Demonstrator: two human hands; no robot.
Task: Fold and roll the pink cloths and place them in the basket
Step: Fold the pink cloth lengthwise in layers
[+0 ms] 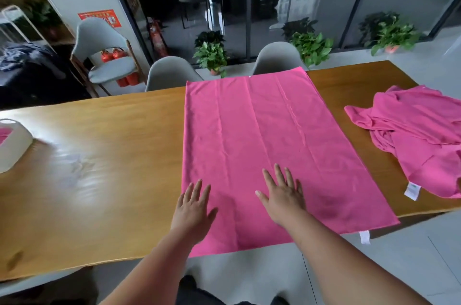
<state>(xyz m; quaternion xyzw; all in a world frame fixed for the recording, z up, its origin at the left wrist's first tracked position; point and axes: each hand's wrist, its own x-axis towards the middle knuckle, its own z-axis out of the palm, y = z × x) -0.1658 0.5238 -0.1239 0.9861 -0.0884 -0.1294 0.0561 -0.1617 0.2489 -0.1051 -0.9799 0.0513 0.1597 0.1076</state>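
left hand (193, 207), right hand (283, 195): grip released, flat on pink cloth (262, 130) | white tag (364, 237) unreadable

Your body in view: left hand (193, 210) and right hand (283, 195), both bare, fingers uncovered. Left forearm (154, 269) and right forearm (349, 262) are bare skin all the way to the frame edge at 7 and 5 o'clock. At 6 o'clock, between the forearms, black clothing (197, 289) on your lower body. Too dark and blurred to tell which garment.

Pink cloth (262, 145), white basket (13, 147)
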